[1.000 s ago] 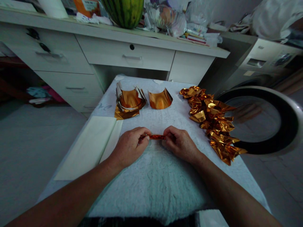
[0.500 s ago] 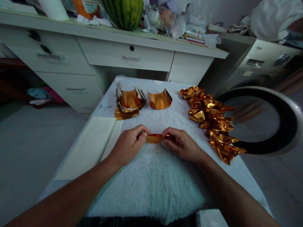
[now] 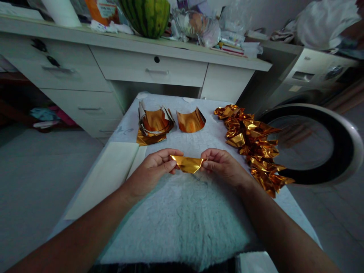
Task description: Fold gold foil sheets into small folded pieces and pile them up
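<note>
A folded piece of gold foil paper [image 3: 188,164] is stretched between my two hands over the middle of the cloth-covered table. My left hand [image 3: 159,163] pinches its left end between thumb and fingers. At the right end, my right hand [image 3: 220,165] grips it the same way. Beyond the hands sits a stack of curled gold foil sheets [image 3: 155,121]. A single curled foil sheet [image 3: 191,120] lies just right of that stack. Along the table's right side, folded gold foil pieces [image 3: 250,142] form a crumpled heap.
White paper sheets [image 3: 105,178] lie at the table's left edge. Behind stands a white counter with drawers [image 3: 148,68], carrying a watermelon [image 3: 146,17], a glass bowl [image 3: 196,22] and bags. To the right, a washing machine [image 3: 307,76] has its round door [image 3: 347,148] hanging open beside the table.
The foil piece has turned from a narrow strip into a wider shape with slanted ends, its bright face showing. My hands have moved slightly apart, out to its ends.
</note>
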`<state>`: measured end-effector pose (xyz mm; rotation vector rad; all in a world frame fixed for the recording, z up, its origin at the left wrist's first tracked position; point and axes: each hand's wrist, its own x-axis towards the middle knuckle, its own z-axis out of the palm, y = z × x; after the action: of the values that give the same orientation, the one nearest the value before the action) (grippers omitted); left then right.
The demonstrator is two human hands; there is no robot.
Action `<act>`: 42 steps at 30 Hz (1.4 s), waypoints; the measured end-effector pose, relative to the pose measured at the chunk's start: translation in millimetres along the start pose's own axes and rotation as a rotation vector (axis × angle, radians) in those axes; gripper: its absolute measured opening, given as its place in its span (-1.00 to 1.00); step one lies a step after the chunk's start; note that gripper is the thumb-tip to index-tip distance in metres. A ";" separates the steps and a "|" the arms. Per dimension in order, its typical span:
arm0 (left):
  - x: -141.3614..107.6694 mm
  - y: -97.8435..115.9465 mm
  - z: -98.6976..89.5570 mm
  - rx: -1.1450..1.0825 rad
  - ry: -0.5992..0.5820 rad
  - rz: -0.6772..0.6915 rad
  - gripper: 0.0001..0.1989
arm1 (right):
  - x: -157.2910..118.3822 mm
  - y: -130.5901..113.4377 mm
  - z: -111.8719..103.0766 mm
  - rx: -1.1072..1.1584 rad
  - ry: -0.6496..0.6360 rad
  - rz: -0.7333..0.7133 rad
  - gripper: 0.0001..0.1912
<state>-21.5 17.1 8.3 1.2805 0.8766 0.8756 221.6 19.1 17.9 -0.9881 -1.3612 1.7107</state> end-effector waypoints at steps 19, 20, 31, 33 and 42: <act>0.3 -3.5 5.1 -0.311 -0.054 -0.138 -0.76 | -1.2 5.0 -4.4 0.128 -0.069 0.003 -0.75; 0.5 -3.8 5.1 -0.305 -0.059 -0.135 -0.77 | -1.3 4.8 -4.1 0.121 -0.062 -0.020 -0.76; -0.1 -6.1 3.5 -0.328 -0.064 -0.105 -0.76 | -1.5 9.2 -4.6 0.101 -0.108 -0.093 -0.77; -0.3 -3.6 4.5 -0.365 -0.056 -0.127 -0.76 | -2.2 9.2 -3.7 0.099 -0.113 -0.074 -0.76; 0.2 -4.6 0.9 -0.316 -0.118 -0.159 -0.76 | -3.7 7.2 -0.8 0.115 -0.094 -0.025 -0.72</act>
<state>-20.3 16.5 3.7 0.9645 0.7041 0.7695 223.4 14.9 11.1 -0.8325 -1.3119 1.8155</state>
